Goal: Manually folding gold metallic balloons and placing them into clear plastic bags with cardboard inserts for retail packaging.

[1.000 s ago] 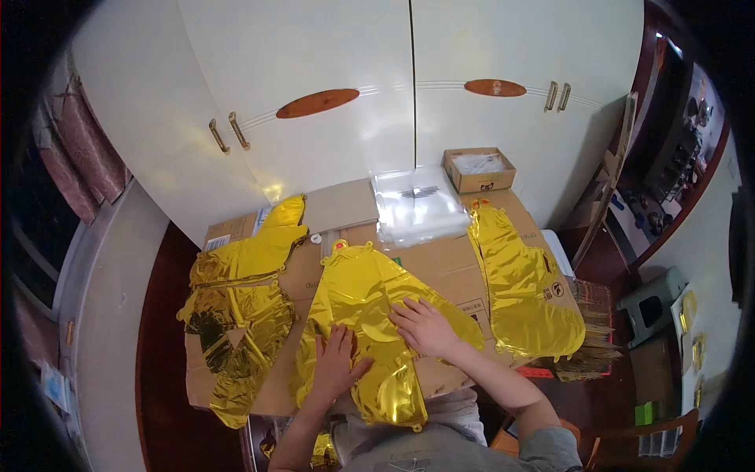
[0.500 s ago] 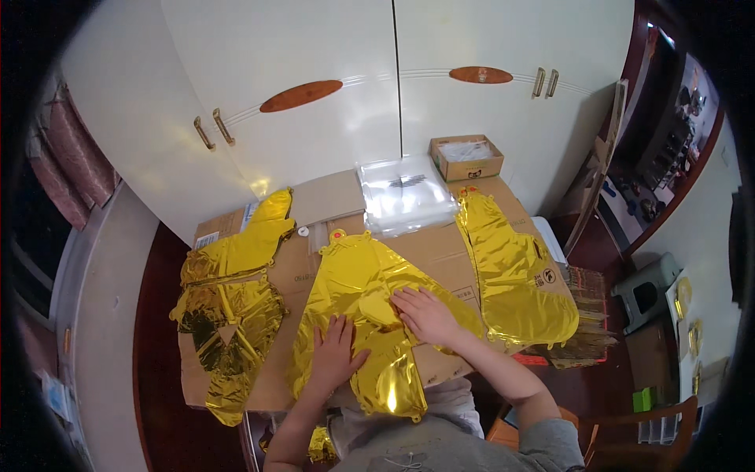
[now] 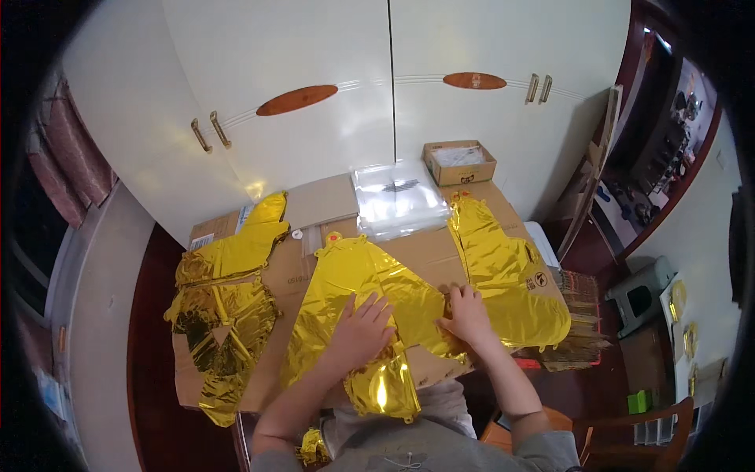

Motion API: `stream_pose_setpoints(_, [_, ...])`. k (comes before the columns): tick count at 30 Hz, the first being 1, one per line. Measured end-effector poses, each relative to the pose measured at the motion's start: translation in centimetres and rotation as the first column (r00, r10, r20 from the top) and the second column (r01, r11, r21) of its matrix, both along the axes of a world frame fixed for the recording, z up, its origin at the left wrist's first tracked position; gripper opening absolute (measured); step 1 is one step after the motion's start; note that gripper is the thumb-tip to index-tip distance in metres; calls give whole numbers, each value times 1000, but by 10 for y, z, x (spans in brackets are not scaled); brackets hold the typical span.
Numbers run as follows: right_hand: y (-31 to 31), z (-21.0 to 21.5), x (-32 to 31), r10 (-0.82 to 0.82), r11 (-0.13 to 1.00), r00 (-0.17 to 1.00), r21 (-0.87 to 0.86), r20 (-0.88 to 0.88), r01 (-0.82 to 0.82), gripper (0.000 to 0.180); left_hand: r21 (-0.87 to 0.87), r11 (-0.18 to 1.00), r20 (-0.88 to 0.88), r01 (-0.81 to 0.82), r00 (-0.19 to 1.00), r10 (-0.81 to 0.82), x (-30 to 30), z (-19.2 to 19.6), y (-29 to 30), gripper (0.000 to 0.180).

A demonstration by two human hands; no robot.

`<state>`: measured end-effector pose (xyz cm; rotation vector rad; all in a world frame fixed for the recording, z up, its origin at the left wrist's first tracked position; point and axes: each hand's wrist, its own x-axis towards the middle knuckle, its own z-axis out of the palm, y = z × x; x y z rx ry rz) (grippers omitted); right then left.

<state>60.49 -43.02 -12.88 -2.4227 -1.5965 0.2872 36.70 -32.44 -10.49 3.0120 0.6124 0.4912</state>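
Observation:
A flat gold foil balloon (image 3: 354,271) with a small red-marked tab at its top lies in front of me on a cardboard-covered table. My left hand (image 3: 360,334) rests flat on its middle, fingers stretched out. At the balloon's right side, my right hand (image 3: 469,315) has its fingers curled over the foil edge, the thumb on the near side; the exact grip is partly hidden. A second gold foil balloon (image 3: 503,267) lies just right of that hand. More crumpled gold foil (image 3: 228,307) is spread out on the left.
Clear plastic sleeves (image 3: 397,200) and a small cardboard box (image 3: 460,163) holding clear bags stand at the back, before white cabinet doors (image 3: 472,39). Stacked flat pieces (image 3: 578,322) sit beside the table's right edge. A grey stool (image 3: 641,295) and a wooden chair (image 3: 641,425) are farther right.
My left hand has slid right and up over the foil. My right hand has moved right, from the balloon's middle to its right edge, its fingers now curled.

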Motion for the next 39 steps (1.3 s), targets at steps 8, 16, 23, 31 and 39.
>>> stream_pose_setpoints(8, [-2,-19,15,33,997,998,-75,-57,-37,57,-185,983,19,-20,1000,24,-15,-44,20,32])
stream_pose_setpoints(16, [-39,22,-54,141,920,955,390,-263,-29,33,-219,975,130,22,991,7,-22,-56,25,32])
stream_pose_setpoints(23, [-16,14,-128,457,802,880,488,-132,-343,31,-791,612,331,6,845,420,-1,-32,39,42])
stream_pose_setpoints(31, [11,11,-133,550,780,801,487,-236,-392,28,-779,604,66,-168,936,347,17,-33,85,62])
stream_pose_setpoints(39, [25,-40,-46,484,782,873,477,-58,-402,40,-729,658,2,-188,961,277,20,-40,91,58])
